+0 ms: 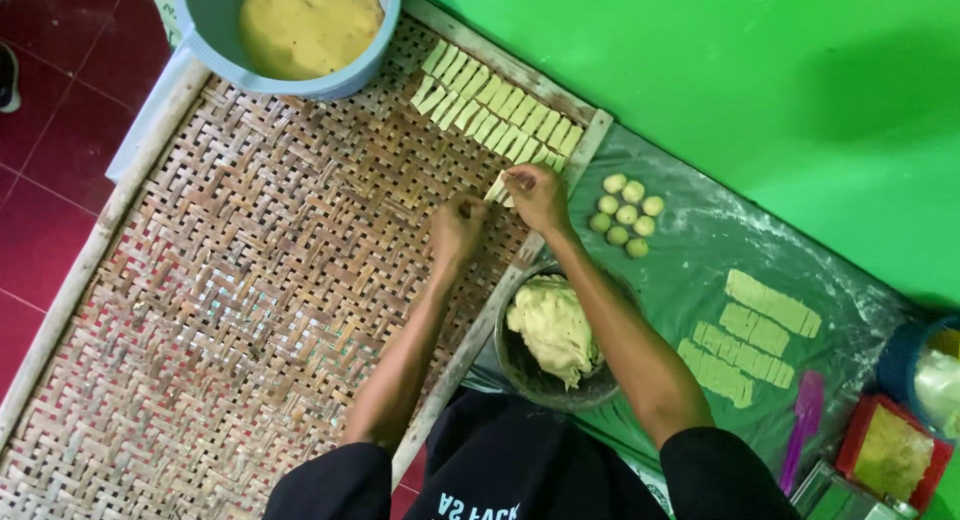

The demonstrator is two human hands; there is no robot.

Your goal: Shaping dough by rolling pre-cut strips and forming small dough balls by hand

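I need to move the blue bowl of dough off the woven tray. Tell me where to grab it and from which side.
Take the blue bowl by its rim with both hands, on opposite sides, coming from above. It is wide, round and heavy with the yellow dough, so one hand would likely tip it. Keep clear of the dough strips beside it on the woven tray.
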